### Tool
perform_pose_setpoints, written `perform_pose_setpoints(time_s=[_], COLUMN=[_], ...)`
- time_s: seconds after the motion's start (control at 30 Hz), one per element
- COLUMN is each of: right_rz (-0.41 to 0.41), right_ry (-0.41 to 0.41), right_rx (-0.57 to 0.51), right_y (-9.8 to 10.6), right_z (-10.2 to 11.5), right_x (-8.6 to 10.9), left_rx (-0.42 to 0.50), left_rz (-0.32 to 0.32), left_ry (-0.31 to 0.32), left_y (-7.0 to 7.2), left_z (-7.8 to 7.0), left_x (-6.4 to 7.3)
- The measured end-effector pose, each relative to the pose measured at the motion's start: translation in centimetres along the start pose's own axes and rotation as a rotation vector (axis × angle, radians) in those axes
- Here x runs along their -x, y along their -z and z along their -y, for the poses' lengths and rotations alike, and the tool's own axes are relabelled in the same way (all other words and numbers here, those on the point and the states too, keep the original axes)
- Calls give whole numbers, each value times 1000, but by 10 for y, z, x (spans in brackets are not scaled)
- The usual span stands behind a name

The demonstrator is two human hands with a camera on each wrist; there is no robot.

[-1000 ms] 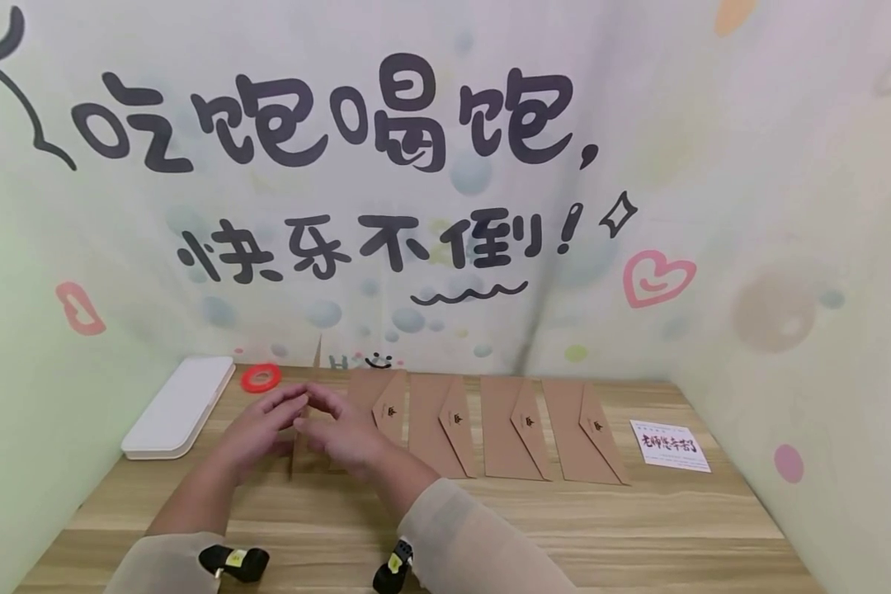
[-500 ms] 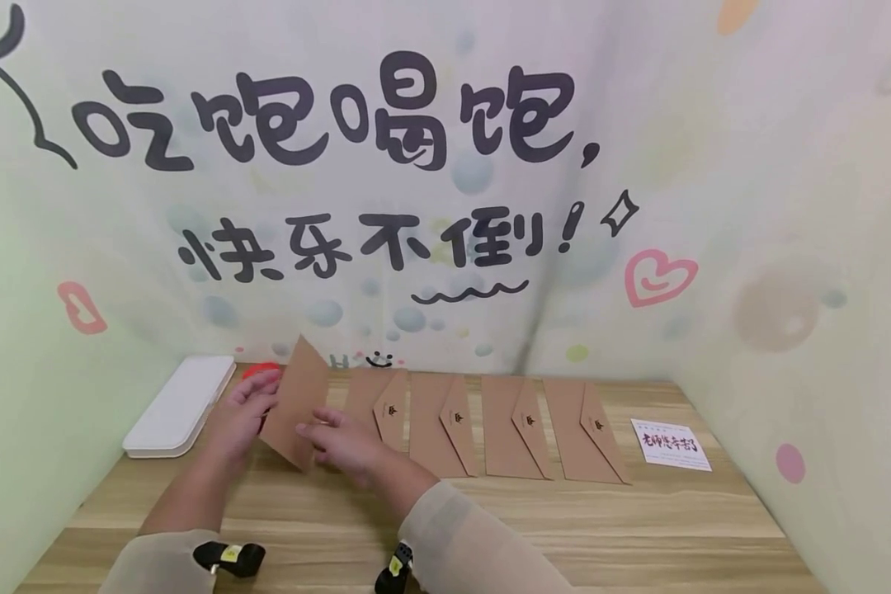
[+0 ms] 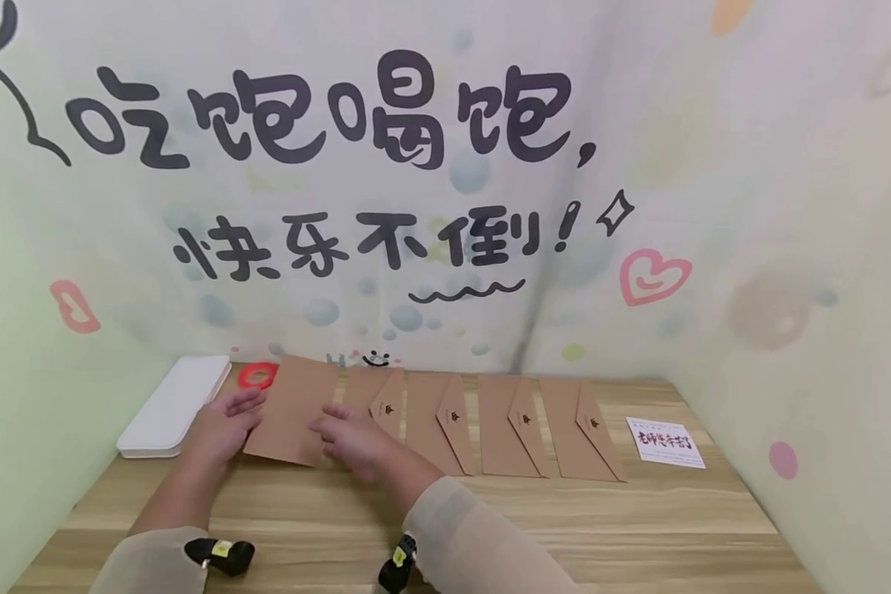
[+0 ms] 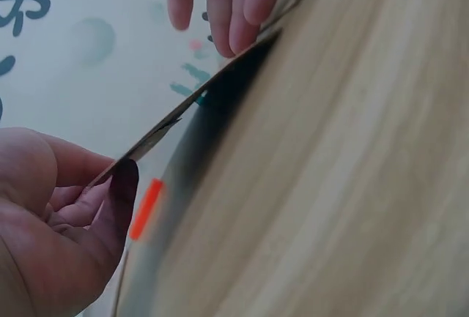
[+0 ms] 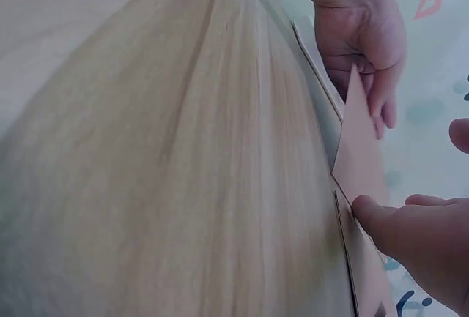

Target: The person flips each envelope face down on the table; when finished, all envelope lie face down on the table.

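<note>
A brown kraft-paper envelope (image 3: 293, 412) is held tilted above the left part of the table, its plain side toward the head camera. My left hand (image 3: 223, 425) pinches its left edge; in the left wrist view the thumb (image 4: 121, 200) lies on one face and the fingers on the other. At the opposite edge is my right hand (image 3: 360, 441). Its thumb (image 5: 370, 214) touches the envelope in the right wrist view, and its fingers (image 4: 245, 6) look straight in the left wrist view.
Several brown envelopes with pointed flaps, one of them an envelope (image 3: 436, 425) mid-row, lie to the right. Beyond them is a white printed card (image 3: 666, 443). A red tape roll (image 3: 256, 375) and a white case (image 3: 171, 408) stand back left, before a printed curtain (image 3: 445, 181).
The held envelope has turned from edge-on to showing its broad plain face and has tilted lower. My left hand has moved left, apart from the right hand.
</note>
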State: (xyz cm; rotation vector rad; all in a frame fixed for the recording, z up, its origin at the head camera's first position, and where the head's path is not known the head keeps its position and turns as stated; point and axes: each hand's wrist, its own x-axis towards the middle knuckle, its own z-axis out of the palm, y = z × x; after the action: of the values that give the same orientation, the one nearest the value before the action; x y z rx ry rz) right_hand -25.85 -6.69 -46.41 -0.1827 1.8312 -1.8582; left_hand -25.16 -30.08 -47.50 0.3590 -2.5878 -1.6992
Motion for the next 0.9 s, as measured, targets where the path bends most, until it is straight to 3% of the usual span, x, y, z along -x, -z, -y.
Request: perform_pose_setpoints(time_s=[0.27,0.5,0.7,0.9], right_rz=[-28,-28,8,3], right_ry=[-3,8,90,164], right_rx=[9,3,20,-55], right_y=[1,4,23,52], right_z=[0,0,4,7], right_x=[-1,-2,8,17], left_rx=[-76,-119,-29,148], left_rz=[92,112,92,94], left_ry=[-20,-23,-1,17], left_y=[3,1,-5,-27], left_z=[1,-9,-16,-31], left_x=[-2,2,2,0])
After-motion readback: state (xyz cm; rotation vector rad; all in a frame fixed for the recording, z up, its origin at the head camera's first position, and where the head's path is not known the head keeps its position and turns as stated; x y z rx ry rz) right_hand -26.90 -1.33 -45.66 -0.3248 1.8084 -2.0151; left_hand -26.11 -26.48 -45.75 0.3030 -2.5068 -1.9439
